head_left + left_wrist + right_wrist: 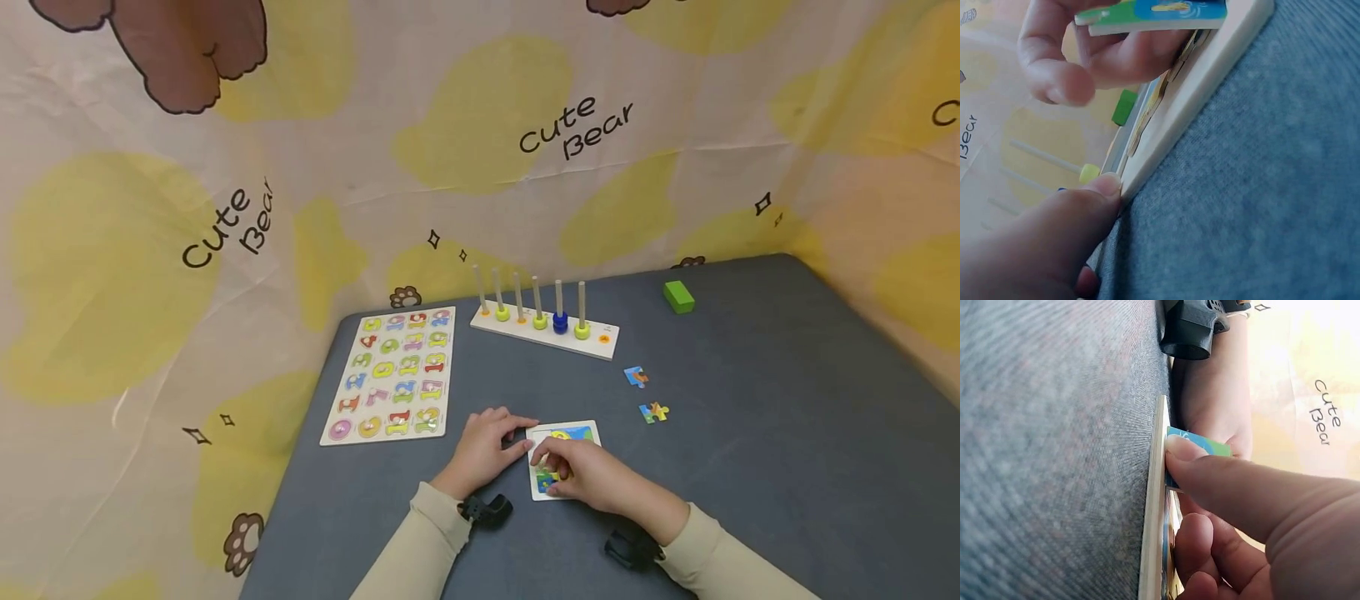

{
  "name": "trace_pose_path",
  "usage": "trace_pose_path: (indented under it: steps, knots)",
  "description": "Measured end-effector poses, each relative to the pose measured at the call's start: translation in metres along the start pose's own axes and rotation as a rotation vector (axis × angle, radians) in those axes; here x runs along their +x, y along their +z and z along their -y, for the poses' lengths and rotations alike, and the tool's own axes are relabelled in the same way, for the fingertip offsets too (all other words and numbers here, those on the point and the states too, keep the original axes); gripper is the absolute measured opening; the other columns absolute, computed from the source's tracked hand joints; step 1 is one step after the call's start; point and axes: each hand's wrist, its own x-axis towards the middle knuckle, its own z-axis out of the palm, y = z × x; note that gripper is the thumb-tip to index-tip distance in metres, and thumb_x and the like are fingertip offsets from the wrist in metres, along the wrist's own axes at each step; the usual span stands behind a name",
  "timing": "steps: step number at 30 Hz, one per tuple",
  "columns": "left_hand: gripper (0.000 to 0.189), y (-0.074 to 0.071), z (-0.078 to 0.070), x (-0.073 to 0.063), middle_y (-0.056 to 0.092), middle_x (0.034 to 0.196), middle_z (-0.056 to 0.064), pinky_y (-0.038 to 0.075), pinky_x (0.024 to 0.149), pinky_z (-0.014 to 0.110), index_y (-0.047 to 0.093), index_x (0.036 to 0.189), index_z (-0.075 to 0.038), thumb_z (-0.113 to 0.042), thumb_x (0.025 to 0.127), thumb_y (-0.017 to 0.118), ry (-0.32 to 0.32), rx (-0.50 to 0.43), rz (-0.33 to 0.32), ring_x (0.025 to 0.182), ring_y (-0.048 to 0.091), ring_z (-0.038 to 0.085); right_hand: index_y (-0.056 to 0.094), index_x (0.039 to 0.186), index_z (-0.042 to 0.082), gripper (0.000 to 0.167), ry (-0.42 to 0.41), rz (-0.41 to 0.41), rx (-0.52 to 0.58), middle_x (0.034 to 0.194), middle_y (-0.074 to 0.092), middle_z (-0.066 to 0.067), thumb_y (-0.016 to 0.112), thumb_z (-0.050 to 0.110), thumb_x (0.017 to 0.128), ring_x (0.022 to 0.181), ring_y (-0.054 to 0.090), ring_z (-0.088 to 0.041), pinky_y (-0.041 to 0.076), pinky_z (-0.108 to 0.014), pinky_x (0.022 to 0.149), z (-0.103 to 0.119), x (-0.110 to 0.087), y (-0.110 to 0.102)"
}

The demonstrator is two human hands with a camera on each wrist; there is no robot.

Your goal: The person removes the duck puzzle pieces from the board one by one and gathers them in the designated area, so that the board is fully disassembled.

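Observation:
A small jigsaw board (535,483) with a white rim and a colourful picture lies on the table in the head view. My left hand (480,454) is at its left side, index finger stretched to the upper left corner and thumb (1100,190) touching the edge. My right hand (596,477) is over the lower part of the board and pinches a blue and green puzzle piece (1216,447) between thumb and fingers. That puzzle piece (1154,17) stands tilted, one end close to the board near its rim. The right hand hides much of the picture.
Two loose puzzle pieces (636,377) lie right of the board. Behind stands a peg counting stand (609,343) with upright rods and several rings. A number puzzle board (450,367) lies at the left, a green block (678,297) at the back right. Printed cloth (480,108) hangs behind the table.

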Motion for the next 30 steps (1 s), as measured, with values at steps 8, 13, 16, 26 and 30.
trace_pose_path:
  steps: [8, 13, 16, 26, 30]
  knots:
    - [0.033, 0.001, 0.001, -0.001, 0.046, 0.081, -0.012, 0.028, 0.077, 0.034, 0.075, 0.132, -0.028, -0.037, 0.1, 0.074, 0.006, -0.004, 0.004, 0.075, 0.039, 0.007, 0.071, 0.095, 0.018, 0.018, -0.002, -0.037, -0.024, 0.077, 0.055, 0.015, 0.085, 0.009, 0.089, 0.07, 0.051, -0.001, 0.046, -0.025, 0.065, 0.001, 0.0, 0.001]
    - [0.033, -0.002, 0.001, 0.0, 0.045, 0.081, -0.012, 0.027, 0.076, 0.034, 0.075, 0.131, -0.028, -0.036, 0.099, 0.075, 0.001, 0.015, -0.004, 0.074, 0.039, 0.007, 0.074, 0.1, 0.016, 0.007, -0.023, -0.107, 0.043, 0.084, 0.06, 0.012, 0.079, 0.015, 0.095, 0.074, 0.055, -0.005, 0.049, -0.027, 0.066, 0.006, 0.0, -0.013]
    - [0.034, -0.001, 0.0, 0.001, 0.045, 0.081, -0.012, 0.028, 0.076, 0.034, 0.075, 0.132, -0.028, -0.037, 0.099, 0.074, 0.004, 0.015, 0.011, 0.074, 0.039, 0.007, 0.074, 0.099, 0.014, 0.005, 0.003, -0.128, 0.039, 0.09, 0.062, 0.01, 0.076, 0.017, 0.097, 0.078, 0.058, -0.007, 0.051, -0.028, 0.069, 0.007, -0.005, -0.028]
    - [0.035, -0.002, -0.001, 0.001, 0.047, 0.082, -0.012, 0.029, 0.078, 0.035, 0.074, 0.133, -0.027, -0.036, 0.099, 0.075, -0.009, -0.004, 0.024, 0.077, 0.041, 0.007, 0.072, 0.092, 0.015, 0.014, 0.136, -0.136, -0.107, 0.081, 0.064, 0.009, 0.085, 0.01, 0.088, 0.073, 0.057, -0.009, 0.05, -0.027, 0.064, -0.008, -0.033, -0.094]
    - [0.036, -0.001, 0.001, 0.001, 0.047, 0.082, -0.012, 0.029, 0.078, 0.035, 0.073, 0.134, -0.028, -0.036, 0.1, 0.074, -0.012, -0.007, 0.028, 0.077, 0.041, 0.008, 0.071, 0.084, 0.015, 0.019, 0.185, -0.142, -0.19, 0.077, 0.063, 0.009, 0.087, 0.006, 0.085, 0.068, 0.055, -0.008, 0.048, -0.027, 0.061, -0.015, -0.048, -0.116]
